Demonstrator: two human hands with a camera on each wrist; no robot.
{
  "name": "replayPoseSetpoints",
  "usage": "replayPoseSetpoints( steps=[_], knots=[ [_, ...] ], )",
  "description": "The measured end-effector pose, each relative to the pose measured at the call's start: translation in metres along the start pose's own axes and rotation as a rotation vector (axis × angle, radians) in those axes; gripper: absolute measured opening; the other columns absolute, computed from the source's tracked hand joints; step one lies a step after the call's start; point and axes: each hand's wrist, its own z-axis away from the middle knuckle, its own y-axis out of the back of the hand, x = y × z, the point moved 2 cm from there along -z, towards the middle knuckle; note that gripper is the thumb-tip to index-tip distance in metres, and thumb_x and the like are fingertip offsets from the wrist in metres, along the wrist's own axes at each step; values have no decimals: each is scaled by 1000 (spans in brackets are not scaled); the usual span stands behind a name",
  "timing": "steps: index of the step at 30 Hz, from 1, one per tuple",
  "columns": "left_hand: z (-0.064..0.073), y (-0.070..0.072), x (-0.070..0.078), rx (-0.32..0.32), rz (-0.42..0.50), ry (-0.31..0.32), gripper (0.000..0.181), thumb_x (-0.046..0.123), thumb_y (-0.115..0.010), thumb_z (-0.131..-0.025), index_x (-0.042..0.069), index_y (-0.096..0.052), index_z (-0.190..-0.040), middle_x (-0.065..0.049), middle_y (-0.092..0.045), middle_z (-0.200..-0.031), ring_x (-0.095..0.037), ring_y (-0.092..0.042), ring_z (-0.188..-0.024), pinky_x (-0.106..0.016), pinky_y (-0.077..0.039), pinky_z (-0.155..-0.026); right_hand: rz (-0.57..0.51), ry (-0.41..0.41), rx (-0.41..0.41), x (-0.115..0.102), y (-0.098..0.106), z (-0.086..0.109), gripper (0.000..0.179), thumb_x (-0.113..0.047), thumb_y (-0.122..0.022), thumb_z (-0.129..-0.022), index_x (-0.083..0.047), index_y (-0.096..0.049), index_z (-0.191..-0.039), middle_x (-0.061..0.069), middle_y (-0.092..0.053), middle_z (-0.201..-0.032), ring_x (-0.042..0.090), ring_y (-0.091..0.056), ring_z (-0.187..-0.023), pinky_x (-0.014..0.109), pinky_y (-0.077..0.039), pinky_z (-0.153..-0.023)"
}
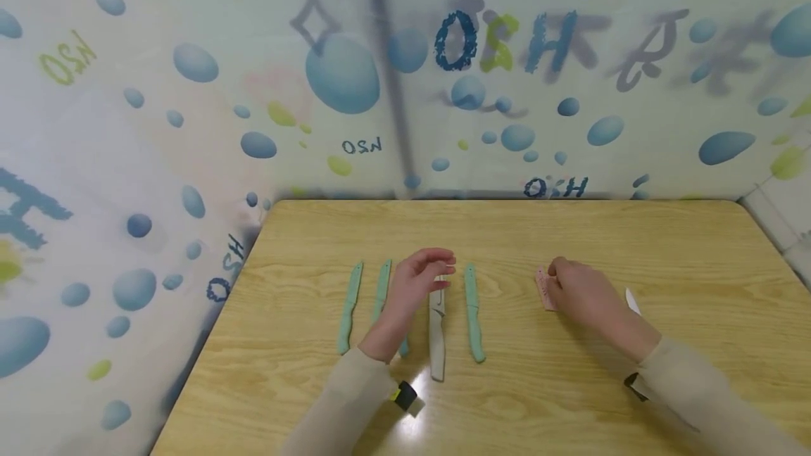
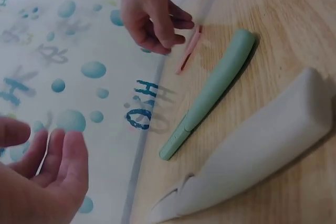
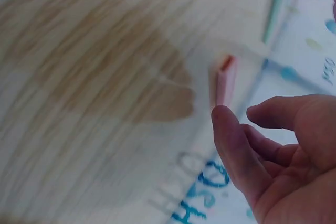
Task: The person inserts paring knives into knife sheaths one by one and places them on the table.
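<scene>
In the head view a pink knife sheath (image 1: 543, 290) lies flat at the right part of the table. My right hand (image 1: 586, 294) is over its right side, fingers relaxed. The right wrist view shows that hand's (image 3: 273, 156) index fingertip right at the sheath's (image 3: 227, 81) end, thumb apart from it. A white blade (image 1: 631, 301) pokes out past the right forearm, which hides the rest. My left hand (image 1: 415, 287) hovers with loosely bent fingers over a white sheathed knife (image 1: 437, 343), holding nothing. To its right lies a green sheathed knife (image 1: 473, 315).
Two more green sheathed knives lie on the left, the outer one (image 1: 350, 308) in plain sight and the inner one (image 1: 383, 287) partly behind my left hand. The wooden table (image 1: 507, 231) ends at a printed curtain (image 1: 405, 90) at the back and left.
</scene>
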Motion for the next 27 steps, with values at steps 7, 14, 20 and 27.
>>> replayPoseSetpoints(
  steps=[7, 14, 20, 27],
  knots=[
    [-19, -30, 5, -310, -408, -63, 34, 23, -53, -109, 4, -66, -135, -7, -70, -128, -24, -66, -115, -36, -58, -94, 0, -74, 21, 24, 25, 23, 21, -8, -61, -100, 10, -64, -110, 14, -69, -89, 20, -59, -70, 42, -55, -61],
    [-47, -76, 12, -462, -742, -92, 33, 26, -54, -109, 11, -67, -135, -1, -70, -127, -10, -65, -107, -19, -54, -82, 6, -118, 33, 45, 33, 44, 22, -15, -62, -101, 5, -67, -109, 15, -72, -93, 27, -68, -79, 47, -58, -63],
    [-65, -116, 13, -550, -1005, -141, 34, 25, -53, -108, 10, -65, -136, 1, -70, -123, -4, -64, -98, -14, -50, -77, -20, -162, 2, 60, 35, 57, 28, -21, -59, -104, 4, -67, -113, 17, -73, -102, 36, -69, -91, 55, -57, -73],
    [-75, -147, 2, -554, -1247, -94, 37, 40, -50, -110, 11, -73, -117, 10, -78, -89, -4, -67, -86, -16, -50, -69, -34, -224, -70, 76, 43, 68, 38, -29, -56, -107, 6, -66, -119, 23, -71, -110, 43, -67, -99, 57, -55, -74]
  ],
)
